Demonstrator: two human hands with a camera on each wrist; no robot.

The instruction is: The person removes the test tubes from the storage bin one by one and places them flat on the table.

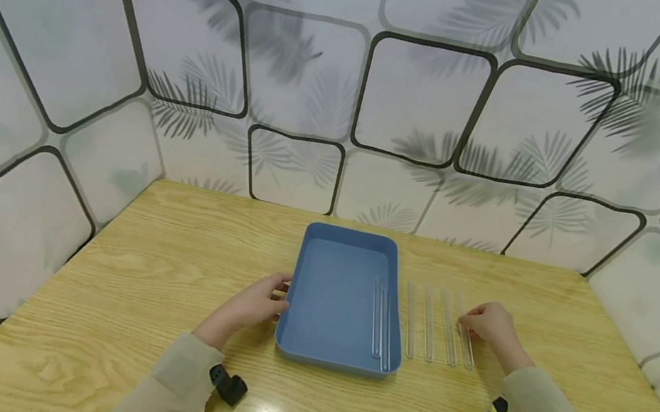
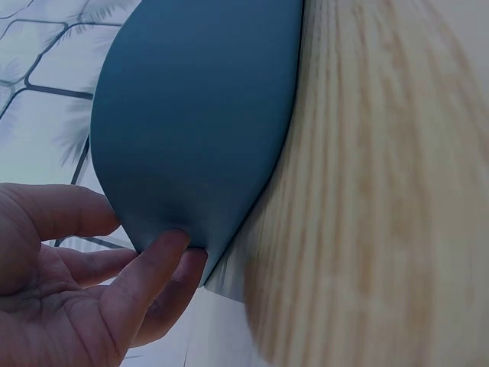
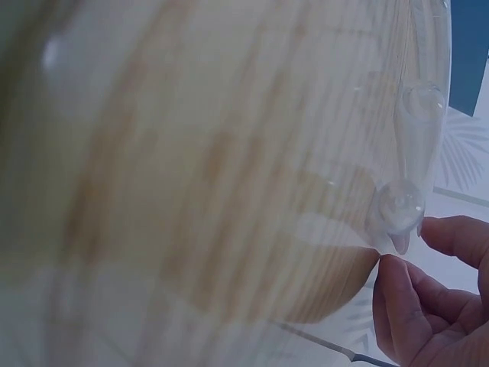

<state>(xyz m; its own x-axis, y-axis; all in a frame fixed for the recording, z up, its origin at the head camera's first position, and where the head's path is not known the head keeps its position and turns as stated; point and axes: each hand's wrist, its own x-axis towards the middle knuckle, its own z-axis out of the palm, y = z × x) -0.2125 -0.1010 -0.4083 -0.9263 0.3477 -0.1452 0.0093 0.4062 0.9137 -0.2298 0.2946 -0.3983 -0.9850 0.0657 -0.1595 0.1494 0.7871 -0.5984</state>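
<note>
A blue rectangular tray [image 1: 326,292] stands on the table, with two clear glass test tubes [image 1: 378,329] lying along its right side. My left hand [image 1: 255,302] rests its fingers [image 2: 157,264] against the tray's outer left wall, thumb and fingers spread. To the right of the tray, several more clear test tubes [image 1: 429,326] lie side by side, rounded ends toward me. At the rightmost of these, my right hand [image 1: 491,325] pinches the test tube [image 3: 401,208] between thumb and fingers. Part of that tube is hidden behind the fingers in the head view.
The table [image 1: 181,247] is wood-grained and light yellow. Patterned walls [image 1: 303,86] with dark outlines and leaf prints close it off at the back and both sides. Black wrist cameras sit at the left sleeve [image 1: 180,373] and the right sleeve [image 1: 544,406].
</note>
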